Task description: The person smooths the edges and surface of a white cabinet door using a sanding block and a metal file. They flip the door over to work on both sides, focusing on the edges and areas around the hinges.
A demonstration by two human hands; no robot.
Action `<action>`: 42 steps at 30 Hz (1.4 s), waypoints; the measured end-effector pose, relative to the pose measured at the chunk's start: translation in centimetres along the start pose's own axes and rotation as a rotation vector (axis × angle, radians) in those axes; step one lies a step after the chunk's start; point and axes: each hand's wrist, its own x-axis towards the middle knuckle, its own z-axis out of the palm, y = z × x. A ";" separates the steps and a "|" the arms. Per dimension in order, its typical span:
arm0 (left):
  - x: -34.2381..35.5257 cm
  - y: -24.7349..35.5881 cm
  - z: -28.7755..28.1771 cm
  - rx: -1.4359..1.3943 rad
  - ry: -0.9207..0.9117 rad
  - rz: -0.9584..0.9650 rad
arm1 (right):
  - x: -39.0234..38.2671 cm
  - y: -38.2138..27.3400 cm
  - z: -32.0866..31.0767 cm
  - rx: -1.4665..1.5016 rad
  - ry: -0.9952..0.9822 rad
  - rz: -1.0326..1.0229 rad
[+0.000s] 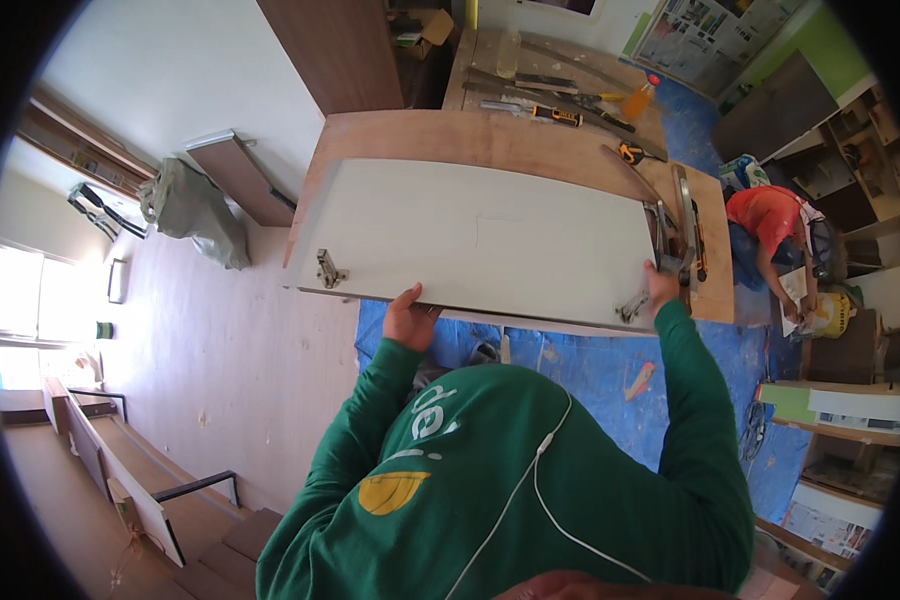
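A white cabinet door [450, 235] lies across a plywood-topped worktable [420, 132] in front of me. Metal hinges are fixed near its two front corners, one hinge [328, 268] at the left and another hinge [630, 306] at the right. My left hand [410, 320] grips the near edge left of the middle, thumb on top and fingers underneath. At the right end, my right hand [662, 286] holds the corner beside the hinge; its fingers are partly hidden. Faint pencil lines mark the white face.
Right of the door lie metal bars and a black-and-orange tool [700, 255]. Further back are a yellow-and-black tool [558, 116], an orange bottle [640, 98] and a clear bottle [509, 55]. A person in a red shirt [767, 215] works low at the right. Blue sheeting [580, 380] covers the floor.
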 end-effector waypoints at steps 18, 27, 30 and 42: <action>-10.8 7.5 27.4 0.251 -0.328 0.919 | -17.6 -20.7 1.2 1.718 -0.532 -0.209; -16.7 19.4 29.9 0.415 -0.197 1.176 | -17.5 -20.6 -9.5 0.550 0.287 -0.794; -18.8 22.8 30.6 0.607 -0.113 1.367 | -22.5 -34.1 -16.3 0.580 0.124 -1.233; -16.1 26.7 32.0 1.658 -0.080 1.270 | -23.6 -32.6 -5.3 1.205 -0.555 -0.589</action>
